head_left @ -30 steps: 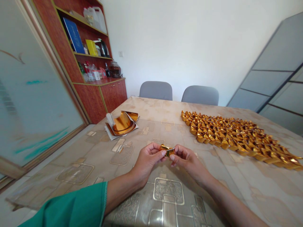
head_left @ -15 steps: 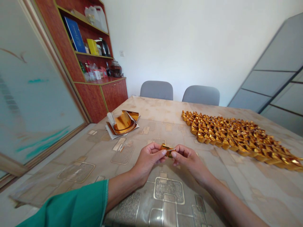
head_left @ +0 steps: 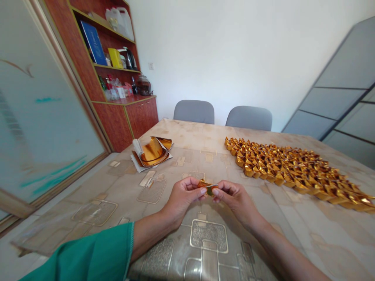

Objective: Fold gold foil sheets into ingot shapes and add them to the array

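Observation:
Between my two hands is a small folded piece of gold foil paper [head_left: 209, 189], held above the table's near middle. My left hand [head_left: 185, 198] pinches its left end between thumb and fingers. The right end is gripped the same way by my right hand [head_left: 233, 198]. Parts of the piece are hidden behind the fingertips. To the right lie rows of many folded gold foil pieces [head_left: 281, 166], set close together. A stack of loose gold foil sheets [head_left: 154, 151] with white backs, curled at the edges, lies to the left.
A patterned plastic cloth covers the table [head_left: 187, 156]. Two grey chairs [head_left: 193, 111] stand at its far side. Behind on the left is a red-brown cabinet [head_left: 140, 117] with shelves of bottles, a kettle and a blue folder. A sliding glass door [head_left: 52, 117] is at the far left.
The foil piece has turned slightly between my fingers, so a flatter, smoother face now shows toward me. Both hands have stayed nearly in place, and the stack and rows are unchanged.

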The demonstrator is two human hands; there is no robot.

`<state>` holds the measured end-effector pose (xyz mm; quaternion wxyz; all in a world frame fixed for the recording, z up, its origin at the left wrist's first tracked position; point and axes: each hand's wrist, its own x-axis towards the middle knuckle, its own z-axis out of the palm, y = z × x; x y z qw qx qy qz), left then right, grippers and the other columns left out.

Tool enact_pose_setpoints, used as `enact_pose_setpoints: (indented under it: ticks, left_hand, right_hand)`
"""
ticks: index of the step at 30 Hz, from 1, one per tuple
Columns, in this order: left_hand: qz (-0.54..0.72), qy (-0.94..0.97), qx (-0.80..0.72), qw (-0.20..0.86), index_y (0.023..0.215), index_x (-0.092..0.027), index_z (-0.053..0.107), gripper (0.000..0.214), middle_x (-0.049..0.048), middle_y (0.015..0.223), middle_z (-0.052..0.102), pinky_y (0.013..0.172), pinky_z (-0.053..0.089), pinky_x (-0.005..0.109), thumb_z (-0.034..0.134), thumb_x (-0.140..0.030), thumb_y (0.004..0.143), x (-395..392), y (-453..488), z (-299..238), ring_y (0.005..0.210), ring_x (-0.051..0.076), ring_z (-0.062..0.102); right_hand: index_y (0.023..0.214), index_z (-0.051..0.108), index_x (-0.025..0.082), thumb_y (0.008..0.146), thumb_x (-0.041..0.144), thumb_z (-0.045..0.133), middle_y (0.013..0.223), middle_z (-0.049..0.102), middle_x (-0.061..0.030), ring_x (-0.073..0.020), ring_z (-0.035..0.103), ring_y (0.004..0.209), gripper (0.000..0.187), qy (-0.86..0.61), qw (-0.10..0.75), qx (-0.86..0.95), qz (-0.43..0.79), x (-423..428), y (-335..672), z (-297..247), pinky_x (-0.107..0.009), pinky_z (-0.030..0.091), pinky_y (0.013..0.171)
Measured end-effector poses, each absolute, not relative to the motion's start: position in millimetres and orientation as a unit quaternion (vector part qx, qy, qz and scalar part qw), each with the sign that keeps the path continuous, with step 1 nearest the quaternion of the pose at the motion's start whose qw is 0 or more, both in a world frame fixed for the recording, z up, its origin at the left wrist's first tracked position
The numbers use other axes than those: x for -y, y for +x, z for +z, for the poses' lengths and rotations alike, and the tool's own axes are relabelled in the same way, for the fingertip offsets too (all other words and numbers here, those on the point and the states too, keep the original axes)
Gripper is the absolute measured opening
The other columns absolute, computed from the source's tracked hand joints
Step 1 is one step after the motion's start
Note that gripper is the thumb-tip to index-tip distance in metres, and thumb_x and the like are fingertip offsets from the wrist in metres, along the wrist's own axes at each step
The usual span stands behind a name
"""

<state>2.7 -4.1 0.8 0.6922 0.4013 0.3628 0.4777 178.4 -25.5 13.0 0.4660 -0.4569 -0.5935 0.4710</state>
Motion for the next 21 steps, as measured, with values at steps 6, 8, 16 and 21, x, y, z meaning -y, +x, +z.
enact_pose_setpoints:
  ticks: [6, 8, 16, 21]
  left_hand:
    - [0.49, 0.414, -0.36, 0.677, 0.077, -0.014, 0.061, 0.028, -0.0009, 0.073, 0.065, 0.063, 0.047, 0.021, 0.084, -0.024, 0.064, 4.6, 3.2, 3.0, 0.067, 0.01, 0.058]
    - [0.495, 0.418, -0.361, 0.67, 0.077, -0.014, 0.061, 0.028, -0.0008, 0.073, 0.065, 0.063, 0.047, 0.021, 0.084, -0.025, 0.065, 4.8, 3.2, 2.8, 0.067, 0.01, 0.058]
    - [0.462, 0.408, -0.333, 0.714, 0.092, -0.014, 0.069, 0.035, 0.0033, 0.088, 0.071, 0.072, 0.049, 0.024, 0.086, -0.029, 0.066, 1.3, 2.2, 1.1, 0.073, 0.011, 0.062]
    - [0.46, 0.411, -0.341, 0.709, 0.085, -0.013, 0.069, 0.032, 0.0012, 0.079, 0.07, 0.067, 0.047, 0.021, 0.087, -0.026, 0.062, 0.2, 1.5, -1.4, 0.068, 0.009, 0.061]
  right_hand:
    - [0.064, 0.064, 0.021, 0.077, 0.056, 0.071, 0.059, 0.06, 0.0003, -0.0136, 0.049, 0.054, 0.038, -0.459, 0.464, 0.575, 0.494, 25.5, 175.5, 12.7, -0.026, 0.038, 0.054]
    - [0.062, 0.061, 0.021, 0.075, 0.055, 0.073, 0.057, 0.058, 0.0011, -0.0127, 0.047, 0.053, 0.039, -0.462, 0.462, 0.567, 0.502, 26.2, 173.7, 13.5, -0.025, 0.037, 0.052]
    - [0.058, 0.059, 0.023, 0.071, 0.058, 0.075, 0.055, 0.058, -0.0003, -0.0155, 0.048, 0.052, 0.04, -0.468, 0.469, 0.544, 0.516, 26.1, 175.2, 18.0, -0.028, 0.039, 0.053]
    - [0.058, 0.061, 0.023, 0.069, 0.054, 0.076, 0.056, 0.06, -0.0011, -0.0154, 0.048, 0.052, 0.036, -0.471, 0.465, 0.538, 0.522, 25.9, 175.6, 18.4, -0.029, 0.039, 0.054]
